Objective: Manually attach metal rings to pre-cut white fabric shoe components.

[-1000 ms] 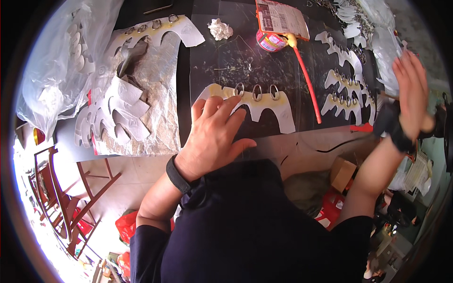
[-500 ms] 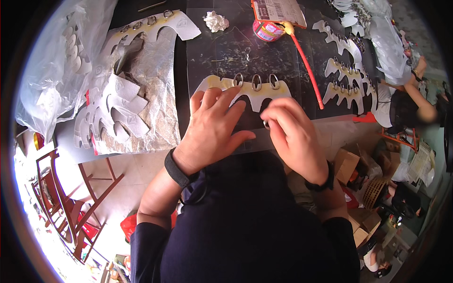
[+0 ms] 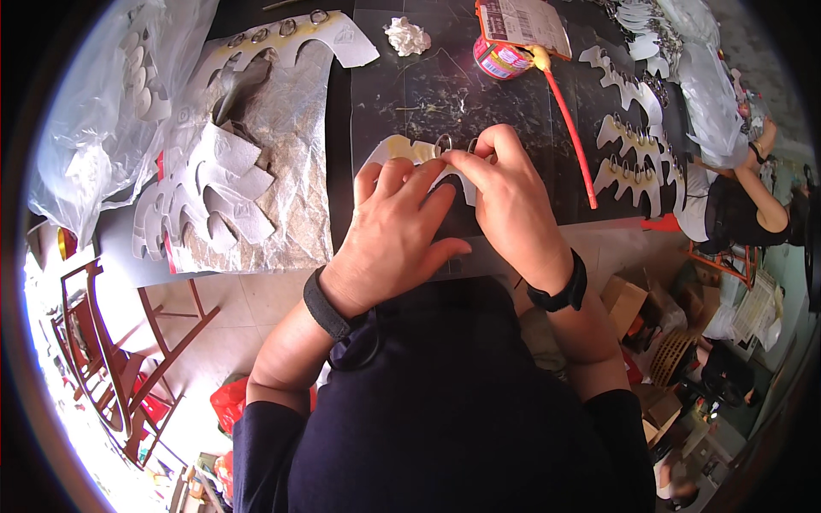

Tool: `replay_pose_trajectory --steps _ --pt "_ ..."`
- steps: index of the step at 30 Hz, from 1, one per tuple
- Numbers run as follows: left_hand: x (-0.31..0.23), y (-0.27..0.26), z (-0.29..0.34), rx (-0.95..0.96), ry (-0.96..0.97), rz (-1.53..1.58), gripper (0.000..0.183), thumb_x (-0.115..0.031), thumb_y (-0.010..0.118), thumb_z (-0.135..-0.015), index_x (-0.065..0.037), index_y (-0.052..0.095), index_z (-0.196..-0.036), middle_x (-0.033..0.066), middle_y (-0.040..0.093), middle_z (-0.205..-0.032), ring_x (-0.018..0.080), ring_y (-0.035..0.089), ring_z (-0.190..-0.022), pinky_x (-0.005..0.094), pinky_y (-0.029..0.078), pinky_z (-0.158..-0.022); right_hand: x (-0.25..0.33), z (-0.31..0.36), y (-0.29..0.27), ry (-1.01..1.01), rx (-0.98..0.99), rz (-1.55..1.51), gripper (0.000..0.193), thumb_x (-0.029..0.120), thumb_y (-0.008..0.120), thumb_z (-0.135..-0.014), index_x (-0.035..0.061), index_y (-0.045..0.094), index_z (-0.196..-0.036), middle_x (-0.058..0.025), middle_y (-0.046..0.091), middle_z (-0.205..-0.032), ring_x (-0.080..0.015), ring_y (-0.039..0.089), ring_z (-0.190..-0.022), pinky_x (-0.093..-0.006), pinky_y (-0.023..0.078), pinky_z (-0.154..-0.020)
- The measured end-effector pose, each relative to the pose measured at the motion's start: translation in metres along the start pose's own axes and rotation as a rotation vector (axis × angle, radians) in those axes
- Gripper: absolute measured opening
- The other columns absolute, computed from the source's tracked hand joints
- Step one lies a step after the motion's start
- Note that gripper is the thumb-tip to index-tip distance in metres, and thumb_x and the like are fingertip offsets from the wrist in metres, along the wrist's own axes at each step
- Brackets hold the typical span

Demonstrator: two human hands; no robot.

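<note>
A white notched piece [image 3: 394, 147] with a yellow-smeared upper edge lies on the dark table in front of me. Metal oval rings stand along that edge; one ring [image 3: 443, 144] shows beside my fingertips. My left hand [image 3: 395, 218] rests on the piece's left part, its fingers lying forward and its thumb stretched aside. Over the middle and right part bends my right hand [image 3: 520, 201], thumb and fingers drawn together beside the left fingertips. Whatever the right fingers pinch is hidden, as is much of the piece.
At left, similar white pieces [image 3: 227, 154] lie on a foil-like sheet [image 3: 299, 171], near a clear plastic bag [image 3: 81, 145]. Beyond my hands are crumpled white paper [image 3: 406, 37], a pink tub [image 3: 503, 60] and a red-handled brush [image 3: 569, 128]. More ringed pieces [image 3: 633, 175] lie right.
My right hand has moved up and left from below the piece onto its ringed edge, covering rings seen before. A small ring visible in its fingers earlier is now hidden. My left hand stays.
</note>
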State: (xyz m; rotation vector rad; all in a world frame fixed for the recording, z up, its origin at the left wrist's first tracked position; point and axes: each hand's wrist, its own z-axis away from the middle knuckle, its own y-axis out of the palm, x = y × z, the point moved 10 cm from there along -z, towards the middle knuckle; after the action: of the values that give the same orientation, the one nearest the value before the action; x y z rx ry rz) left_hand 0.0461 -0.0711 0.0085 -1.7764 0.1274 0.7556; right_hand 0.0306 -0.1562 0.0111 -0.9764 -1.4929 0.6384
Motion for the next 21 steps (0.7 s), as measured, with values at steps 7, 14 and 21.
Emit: replay_pose_trajectory --steps 7,14,21 --pt "0.0 0.001 0.0 -0.005 0.0 -0.001 0.054 -0.037 0.075 -0.068 -0.006 0.059 -0.109 0.0096 0.053 -0.123 0.0311 0.048 -0.105 0.0467 0.033 -0.093 -0.002 -0.005 -0.002 -0.004 -0.026 0.007 0.043 -0.018 0.051 -0.065 0.0012 0.064 -0.101 -0.0121 0.047 -0.091 -0.0279 0.054 -0.08 -0.0375 0.046 -0.07" --pt "0.0 0.001 0.0 -0.001 0.003 -0.015 0.054 -0.038 0.074 -0.068 -0.006 0.059 -0.108 0.0095 0.052 -0.124 0.0311 0.048 -0.105 0.047 0.033 -0.093 -0.007 -0.012 0.0 -0.026 -0.09 -0.019 0.022 -0.004 0.06 -0.073 0.0053 0.063 -0.093 -0.0095 0.048 -0.086 -0.0267 0.059 -0.068 -0.0355 0.049 -0.055" --pt "0.0 0.001 0.001 0.001 0.006 -0.006 0.052 -0.038 0.074 -0.068 -0.006 0.059 -0.107 0.0091 0.052 -0.124 0.0311 0.047 -0.105 0.0469 0.034 -0.093 -0.007 -0.017 0.004 -0.02 -0.128 -0.025 0.019 -0.004 0.06 -0.072 0.0045 0.064 -0.089 -0.0096 0.049 -0.086 -0.0268 0.059 -0.067 -0.0364 0.049 -0.056"
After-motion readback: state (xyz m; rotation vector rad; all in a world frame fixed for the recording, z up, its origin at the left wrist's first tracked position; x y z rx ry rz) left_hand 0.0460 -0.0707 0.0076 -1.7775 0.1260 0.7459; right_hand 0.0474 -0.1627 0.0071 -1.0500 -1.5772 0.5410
